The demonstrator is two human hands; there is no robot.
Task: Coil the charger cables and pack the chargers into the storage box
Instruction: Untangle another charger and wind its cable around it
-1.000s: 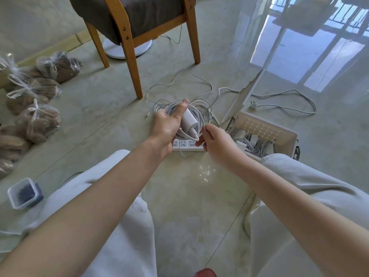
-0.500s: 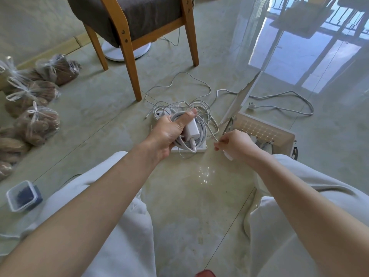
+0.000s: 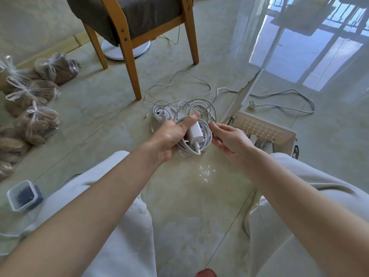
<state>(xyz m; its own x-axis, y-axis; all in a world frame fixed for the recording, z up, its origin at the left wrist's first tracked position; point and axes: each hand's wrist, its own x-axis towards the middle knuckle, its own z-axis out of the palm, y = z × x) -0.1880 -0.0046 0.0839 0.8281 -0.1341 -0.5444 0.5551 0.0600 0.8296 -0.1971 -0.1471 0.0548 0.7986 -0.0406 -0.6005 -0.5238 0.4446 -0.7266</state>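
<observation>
The right hand (image 3: pixel 233 142), drawn away with the cable half a second ago, is back at the coiled cable (image 3: pixel 207 139), fingers half-curled, grip unconfirmed; the left hand (image 3: pixel 171 136) clamps coil and charger (image 3: pixel 195 132) above the floor (image 3: pixel 199 196) just beside the storage box (image 3: pixel 279 132); coiling judged near complete, packing pending

Glossy pale tiled floor (image 3: pixel 199 206) mirrors bright window light at upper right. A wooden chair (image 3: pixel 127 56) with a dark cushion (image 3: pixel 139 13) stands behind, and tied plastic bags (image 3: pixel 38 122) line the left wall (image 3: pixel 30 27).
</observation>
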